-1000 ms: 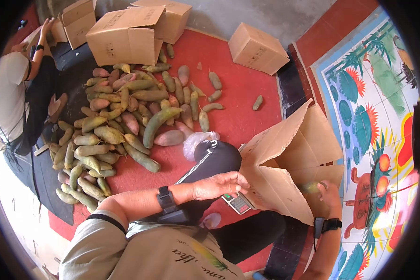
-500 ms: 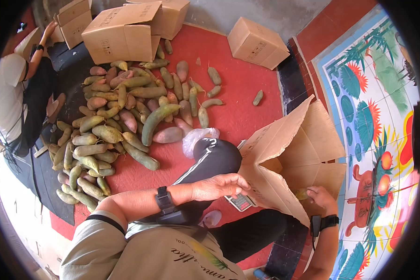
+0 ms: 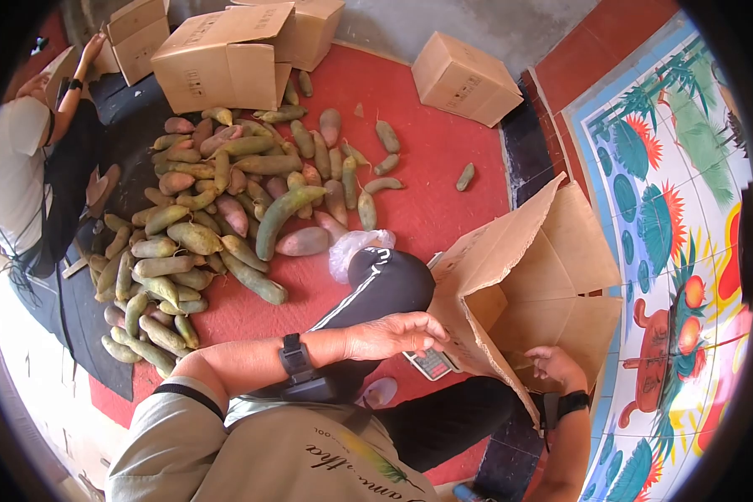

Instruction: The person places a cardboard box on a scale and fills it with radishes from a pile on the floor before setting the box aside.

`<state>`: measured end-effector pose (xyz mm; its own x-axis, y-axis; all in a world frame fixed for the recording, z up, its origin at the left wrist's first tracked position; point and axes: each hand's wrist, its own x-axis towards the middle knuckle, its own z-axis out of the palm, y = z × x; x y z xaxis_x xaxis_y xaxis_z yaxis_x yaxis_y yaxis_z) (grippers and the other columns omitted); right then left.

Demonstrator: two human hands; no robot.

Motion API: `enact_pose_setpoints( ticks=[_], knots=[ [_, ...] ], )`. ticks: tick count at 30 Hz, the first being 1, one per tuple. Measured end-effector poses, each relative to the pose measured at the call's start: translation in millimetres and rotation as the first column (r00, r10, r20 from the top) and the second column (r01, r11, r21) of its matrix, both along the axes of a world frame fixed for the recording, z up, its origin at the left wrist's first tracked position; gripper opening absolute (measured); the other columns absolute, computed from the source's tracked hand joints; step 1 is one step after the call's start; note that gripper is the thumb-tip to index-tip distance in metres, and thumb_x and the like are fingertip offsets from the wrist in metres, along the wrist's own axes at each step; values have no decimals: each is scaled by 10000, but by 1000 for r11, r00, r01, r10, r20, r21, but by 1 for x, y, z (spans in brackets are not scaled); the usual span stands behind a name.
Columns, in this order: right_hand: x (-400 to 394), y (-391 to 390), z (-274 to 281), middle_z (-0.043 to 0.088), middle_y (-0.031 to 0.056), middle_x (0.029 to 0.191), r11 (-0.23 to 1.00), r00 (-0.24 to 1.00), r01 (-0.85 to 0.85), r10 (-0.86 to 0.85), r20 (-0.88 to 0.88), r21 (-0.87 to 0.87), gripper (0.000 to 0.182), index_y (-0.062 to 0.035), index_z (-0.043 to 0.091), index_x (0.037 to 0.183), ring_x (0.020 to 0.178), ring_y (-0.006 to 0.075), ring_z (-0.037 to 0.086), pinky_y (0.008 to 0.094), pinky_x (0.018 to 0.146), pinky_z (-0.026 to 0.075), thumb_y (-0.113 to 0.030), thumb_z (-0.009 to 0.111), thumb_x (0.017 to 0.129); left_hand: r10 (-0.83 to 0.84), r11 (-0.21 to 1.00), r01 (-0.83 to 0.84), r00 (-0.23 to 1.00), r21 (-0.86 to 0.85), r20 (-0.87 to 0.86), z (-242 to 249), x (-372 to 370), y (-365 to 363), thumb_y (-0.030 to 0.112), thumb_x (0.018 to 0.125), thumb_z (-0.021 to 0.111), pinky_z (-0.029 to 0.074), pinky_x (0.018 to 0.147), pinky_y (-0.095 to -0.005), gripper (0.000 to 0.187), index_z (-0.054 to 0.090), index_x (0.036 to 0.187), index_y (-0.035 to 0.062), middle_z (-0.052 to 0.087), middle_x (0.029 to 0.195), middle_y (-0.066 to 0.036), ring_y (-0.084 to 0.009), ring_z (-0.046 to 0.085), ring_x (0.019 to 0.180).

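Note:
My right hand (image 3: 558, 368) is inside the mouth of an open cardboard box (image 3: 581, 314), its fingers loosely stretched and apart. Just left of its fingertips, a yellowish-green thing (image 3: 520, 363) shows partly in the box, mostly hidden by the near flap. My left hand (image 3: 397, 335) is held in front of the box's side, fingers slightly bent, with nothing in it. Below that hand lies a scale with a keypad (image 3: 432, 364), partly covered by the box. Beyond my knee spreads a large pile of green and pinkish radishes (image 3: 197, 238).
Several cardboard boxes (image 3: 217, 67) stand behind the pile, and another box (image 3: 464, 79) sits farther right. A single radish (image 3: 465, 176) lies apart on the red carpet (image 3: 443, 217). At the left, a person (image 3: 33, 167) works by a box. A painted tile wall (image 3: 644, 209) borders the right.
My right hand has shifted down and left within the box mouth, and its fingers have loosened from the yellowish-green thing. The near flap leans lower. My left hand stays put.

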<state>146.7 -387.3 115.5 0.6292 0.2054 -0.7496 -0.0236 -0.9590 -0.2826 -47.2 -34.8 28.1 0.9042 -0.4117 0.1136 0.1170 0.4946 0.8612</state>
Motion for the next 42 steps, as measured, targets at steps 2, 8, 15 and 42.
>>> enact_pose_setpoints(
  ticks=[2,8,15,42],
  knots=[
    [0,-5,-6,586,43,670,1000,999,20,-19,-34,8,279,-19,588,1064,573,111,525,227,540,429,-7,434,831,-1,1000,1,1000,1,2,0,0,0,225,932,448,394,881,-287,308,451,1174,35,481,1110,-33,-112,450,1004],
    [1,-11,-29,606,46,690,998,997,-47,43,-67,-52,237,-13,604,998,591,112,546,231,553,446,-10,428,840,-21,1000,21,1000,21,-8,0,1,-2,228,931,453,389,880,-277,305,459,1168,36,489,1096,-29,-107,450,986],
    [-9,-9,-45,625,98,736,1000,1000,20,-21,-8,-16,234,31,601,945,626,159,594,251,578,469,12,405,819,-14,1000,14,1000,-8,-1,-2,2,-5,205,931,451,387,887,-276,287,469,1162,35,480,1115,-19,-99,444,1003],
    [-149,76,73,541,204,1029,914,638,-386,166,752,126,339,19,501,1114,941,358,533,368,841,417,-81,508,790,54,990,-50,998,-132,24,6,-8,7,188,918,468,407,919,-342,285,471,1144,16,505,1159,-104,-201,488,1102]
  ],
)
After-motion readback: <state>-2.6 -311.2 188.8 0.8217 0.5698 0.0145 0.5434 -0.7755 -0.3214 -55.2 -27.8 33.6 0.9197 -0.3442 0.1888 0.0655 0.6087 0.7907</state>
